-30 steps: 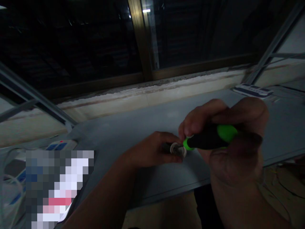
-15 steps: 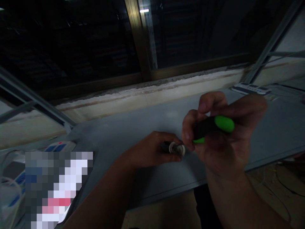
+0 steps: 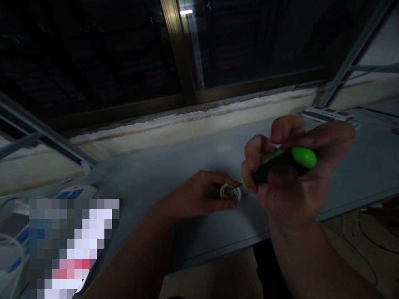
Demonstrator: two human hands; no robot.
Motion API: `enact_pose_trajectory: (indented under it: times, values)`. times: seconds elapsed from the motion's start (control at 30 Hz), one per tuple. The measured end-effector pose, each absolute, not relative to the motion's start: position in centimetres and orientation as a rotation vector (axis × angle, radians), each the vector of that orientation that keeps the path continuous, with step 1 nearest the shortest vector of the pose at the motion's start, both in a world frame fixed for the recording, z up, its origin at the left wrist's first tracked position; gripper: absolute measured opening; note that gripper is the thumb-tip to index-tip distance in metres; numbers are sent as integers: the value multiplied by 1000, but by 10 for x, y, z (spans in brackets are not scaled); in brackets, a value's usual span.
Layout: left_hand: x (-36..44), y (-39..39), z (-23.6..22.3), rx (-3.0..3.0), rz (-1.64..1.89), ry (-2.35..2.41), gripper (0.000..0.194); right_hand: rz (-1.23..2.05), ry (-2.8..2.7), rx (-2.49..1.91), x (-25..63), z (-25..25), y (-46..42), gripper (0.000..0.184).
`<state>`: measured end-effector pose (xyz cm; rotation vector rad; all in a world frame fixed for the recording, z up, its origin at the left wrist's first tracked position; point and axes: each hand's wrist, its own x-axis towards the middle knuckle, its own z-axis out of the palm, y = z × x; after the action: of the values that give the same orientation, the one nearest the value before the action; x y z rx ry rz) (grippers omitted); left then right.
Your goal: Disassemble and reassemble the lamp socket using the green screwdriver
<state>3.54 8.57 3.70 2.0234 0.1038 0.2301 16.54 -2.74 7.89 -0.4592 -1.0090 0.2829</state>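
Note:
My left hand [image 3: 196,195] rests on the grey table [image 3: 162,174] with its fingers closed round a small round part [image 3: 230,192] that has a white ring face. My right hand [image 3: 289,174] is wrapped round a screwdriver [image 3: 280,162] with a black and bright green handle. The thin metal tip of the screwdriver points left and down into the face of the small part. The scene is dim, so the small part's details are hard to make out.
A white and blue power strip [image 3: 326,113] lies at the table's far right, another [image 3: 73,193] at the left by white cables [image 3: 9,253]. A pixelated patch covers something at lower left. A dark window and sill [image 3: 187,120] run behind the table. Grey metal frame bars [image 3: 40,133] stand at both sides.
My right hand has shifted its grip on the screwdriver handle, fingers lifting and turning, and the handle now sits a little higher and more tilted. My left hand has kept the small part in place.

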Motion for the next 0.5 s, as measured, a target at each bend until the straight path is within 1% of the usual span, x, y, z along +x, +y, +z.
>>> enact_pose_trajectory:
  times: [0.03, 0.1, 0.13, 0.2, 0.23, 0.27, 0.33, 0.37, 0.43, 0.47, 0.5]
  values:
    - [36, 86, 36, 2026, 233, 102, 32, 304, -1028, -493, 167, 79, -27, 31]
    - [36, 87, 35, 2024, 234, 95, 31, 435, -1093, -565, 170, 80, -31, 17]
    - [36, 87, 34, 2019, 237, 91, 31, 511, -1130, -574, 171, 80, -33, 19]
    - [36, 87, 34, 2004, 238, 82, 31, 632, -1167, -544, 171, 81, -38, 31]
    - [36, 87, 33, 1998, 234, 80, 29, 663, -1156, -518, 170, 80, -39, 33]
    - [36, 87, 33, 1993, 230, 83, 28, 664, -1136, -488, 169, 80, -40, 32]
    - [36, 86, 33, 1992, 232, 99, 27, 602, -1091, -436, 166, 79, -40, 22]
    - [36, 86, 34, 1991, 239, 106, 27, 560, -1071, -428, 165, 79, -38, 21]
    - [36, 86, 34, 1987, 251, 100, 27, 490, -1054, -441, 164, 79, -36, 29]
    - [36, 86, 35, 1983, 249, 89, 26, 481, -1058, -464, 164, 80, -35, 30]
    - [36, 86, 35, 1980, 244, 78, 25, 494, -1068, -492, 165, 81, -34, 26]
